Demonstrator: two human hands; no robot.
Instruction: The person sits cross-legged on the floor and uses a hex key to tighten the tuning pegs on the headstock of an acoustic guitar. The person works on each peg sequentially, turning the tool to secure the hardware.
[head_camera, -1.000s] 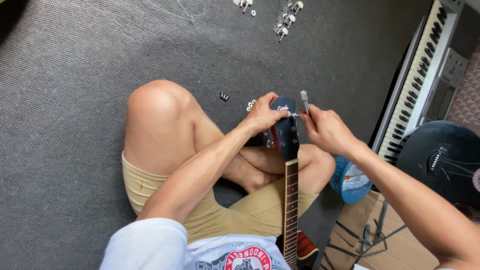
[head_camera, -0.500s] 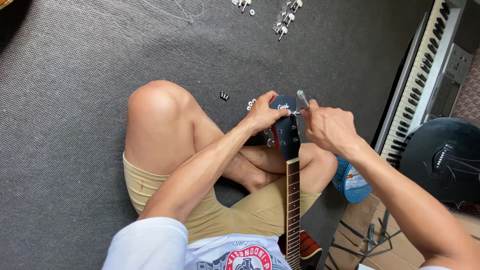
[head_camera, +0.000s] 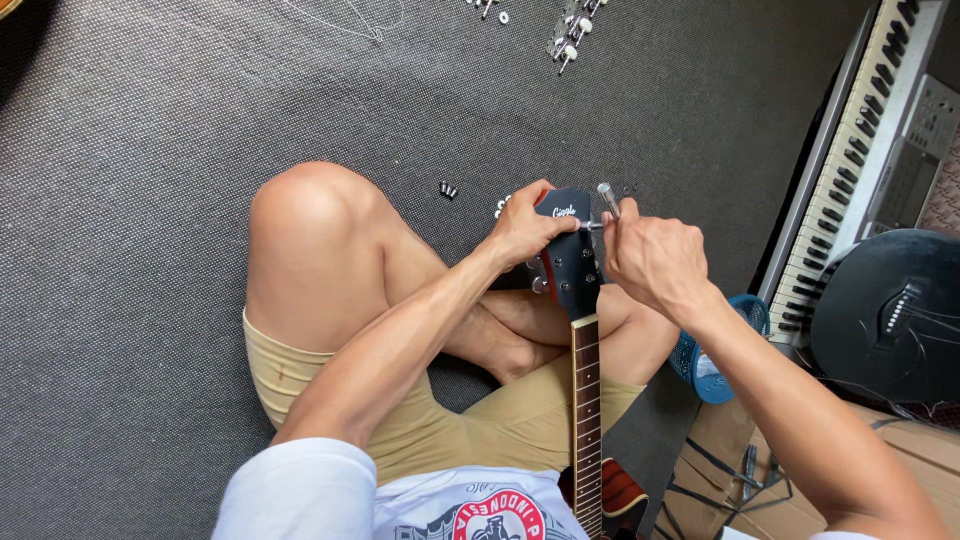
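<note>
A glossy black lacquered guitar headstock (head_camera: 568, 262) is seen above a matt dark wooden fretboard (head_camera: 586, 420) crossed by metal frets. A shiny metal tool shaft (head_camera: 608, 200) is seen. The floor is covered by rough grey carpet (head_camera: 130, 250).

Home music room (carpet (head_camera: 150, 200), keyboard (head_camera: 850, 170), guitar (head_camera: 585, 400)).

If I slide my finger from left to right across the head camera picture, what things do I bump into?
Bent knee → left hand → guitar head → right hand holding a metal tool → blue basket → keyboard.
</note>
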